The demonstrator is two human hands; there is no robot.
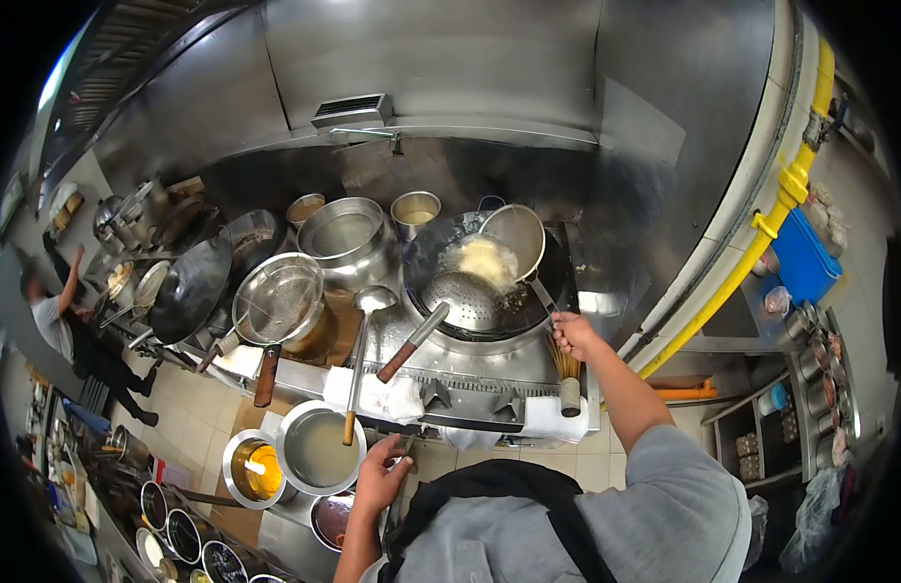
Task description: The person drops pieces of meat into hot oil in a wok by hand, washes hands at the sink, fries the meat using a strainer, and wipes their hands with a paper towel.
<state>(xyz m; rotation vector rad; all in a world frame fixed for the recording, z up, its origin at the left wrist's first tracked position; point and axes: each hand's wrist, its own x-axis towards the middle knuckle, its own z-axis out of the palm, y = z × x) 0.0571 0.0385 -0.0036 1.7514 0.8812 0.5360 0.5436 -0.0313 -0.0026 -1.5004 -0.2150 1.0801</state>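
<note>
My right hand (pixel 571 335) is closed round the handle of a round wire strainer (pixel 516 235), whose mesh bowl is tilted over the right side of a wok (pixel 426 255). Pale yellow food (pixel 484 259) bubbles in the wok. A perforated ladle (pixel 462 299) rests at the wok's front left, its wooden handle pointing toward me. Beside a metal bowl of cloudy liquid (pixel 321 447) is my left hand (pixel 383 470), low in the view, its fingers curled; whether it holds anything is hard to make out.
Left of the wok stand a large pot (pixel 345 238), a strainer over a pot (pixel 280 299) and a ladle (pixel 373 299). A bamboo brush (pixel 567 374) and folded cloths (pixel 387 396) lie along the front edge. Another person (pixel 57 321) stands far left.
</note>
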